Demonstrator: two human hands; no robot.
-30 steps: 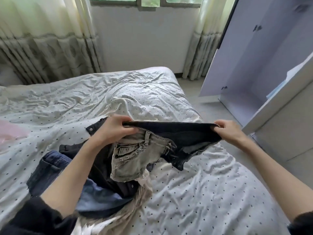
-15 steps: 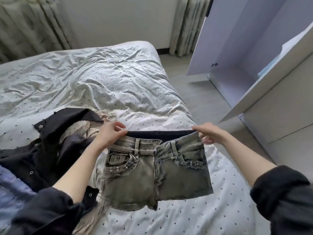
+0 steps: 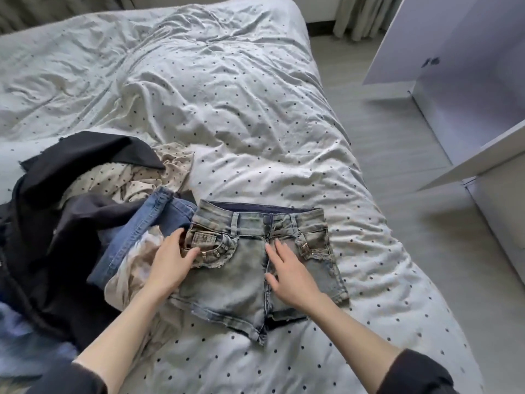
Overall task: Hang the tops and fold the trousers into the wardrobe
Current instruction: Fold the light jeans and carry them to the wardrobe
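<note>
Faded grey-green denim shorts (image 3: 238, 282) lie spread flat on the bed (image 3: 255, 115), waistband away from me. My left hand (image 3: 172, 261) rests flat on their left pocket, fingers straight. My right hand (image 3: 287, 273) lies flat near the fly and right leg, fingers spread. A pile of clothes sits to the left: blue jeans (image 3: 142, 231), a black top (image 3: 71, 223) and a cream dotted garment (image 3: 147, 174). The white wardrobe (image 3: 466, 89) stands open at the right.
The dotted bedcover is rumpled across the far half of the bed. Grey floor (image 3: 397, 155) runs between the bed and the wardrobe. An open wardrobe door (image 3: 477, 163) juts toward the bed. Curtains hang at the far wall.
The shorts, held up by the waistband before, now lie flat on the bed. Both hands have let go and rest flat on them. My view has tilted down.
</note>
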